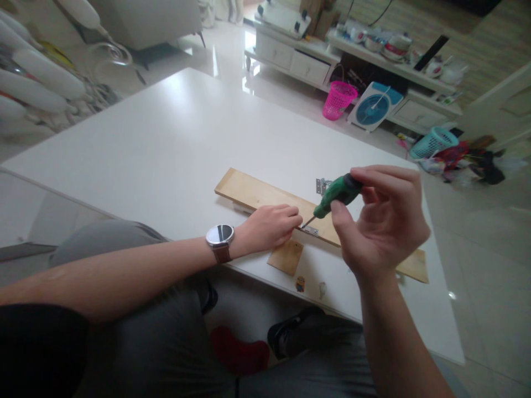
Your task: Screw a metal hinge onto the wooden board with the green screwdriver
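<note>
A long wooden board (257, 193) lies on the white table (174, 143), with a small wooden piece (286, 257) at its near edge. My right hand (381, 221) is closed round a green-handled screwdriver (338, 193), its tip down on a metal hinge (311, 229) at the board's near edge. My left hand (271, 226), a watch on its wrist, has its fingers curled and pinched at the screwdriver tip on the board. Whether it holds a screw is too small to see. A second metal hinge (321, 185) lies beyond the board.
A pink basket (338, 99), a blue fan (373, 108) and a teal basket (433, 142) stand on the floor by a low white cabinet (290, 58). Clutter lies at the right. Small stickers (301, 283) sit near the table's front edge. My knees are under the table.
</note>
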Tool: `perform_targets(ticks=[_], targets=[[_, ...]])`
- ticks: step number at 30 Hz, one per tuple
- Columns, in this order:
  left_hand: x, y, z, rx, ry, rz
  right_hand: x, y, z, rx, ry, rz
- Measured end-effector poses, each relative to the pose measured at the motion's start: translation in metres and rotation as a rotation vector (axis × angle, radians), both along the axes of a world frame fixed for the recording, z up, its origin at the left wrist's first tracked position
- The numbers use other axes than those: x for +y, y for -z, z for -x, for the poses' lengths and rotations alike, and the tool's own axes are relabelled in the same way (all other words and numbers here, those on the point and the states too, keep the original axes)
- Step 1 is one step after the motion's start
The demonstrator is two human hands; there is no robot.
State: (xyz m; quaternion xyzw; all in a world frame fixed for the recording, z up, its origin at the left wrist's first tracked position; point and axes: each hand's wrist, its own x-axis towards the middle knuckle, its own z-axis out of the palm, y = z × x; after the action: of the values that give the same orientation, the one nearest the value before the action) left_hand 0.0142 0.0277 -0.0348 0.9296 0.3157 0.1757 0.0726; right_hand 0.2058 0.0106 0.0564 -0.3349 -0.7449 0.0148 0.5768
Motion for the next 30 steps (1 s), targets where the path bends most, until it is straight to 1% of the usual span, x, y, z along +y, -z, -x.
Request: perform_targets(ticks=[2,4,9,12,16,20,26,28,30], targets=[[0.0,0.0016,-0.0003,-0.003,0.0,-0.001,0.0018,0.0002,-0.0005,-0.009,0.046,-0.037],[0.0002,0.0027,-0.0006,-0.007,-0.001,-0.003,0.0032,0.0009,-0.0006,-0.01,0.055,-0.054],[0.0006,0.0011,-0.0007,0.006,-0.003,-0.015,0.0017,0.0025,0.0016,0.027,-0.035,0.009],[0.0006,-0.0006,-0.0005,0.012,-0.002,-0.013,0.0006,0.0021,0.0019,0.033,-0.047,0.012],[0.0009,0.0004,-0.0007,0.014,0.002,-0.008,0.001,0.0004,0.0001,0.005,0.013,-0.031],[0.001,0.0021,-0.0007,0.005,0.007,-0.008,0.0,-0.0008,-0.0004,-0.008,0.065,-0.018],[0.0,-0.0013,-0.0001,0.004,0.006,-0.008,-0.0016,0.0003,0.0024,0.024,-0.035,0.029],[-0.0002,-0.0021,-0.0001,0.003,0.005,-0.003,-0.0011,0.0001,0.0026,0.035,-0.042,0.029],[-0.0001,-0.0022,-0.0001,0.004,0.006,0.0,-0.0001,-0.0008,0.002,0.035,-0.026,-0.001]])
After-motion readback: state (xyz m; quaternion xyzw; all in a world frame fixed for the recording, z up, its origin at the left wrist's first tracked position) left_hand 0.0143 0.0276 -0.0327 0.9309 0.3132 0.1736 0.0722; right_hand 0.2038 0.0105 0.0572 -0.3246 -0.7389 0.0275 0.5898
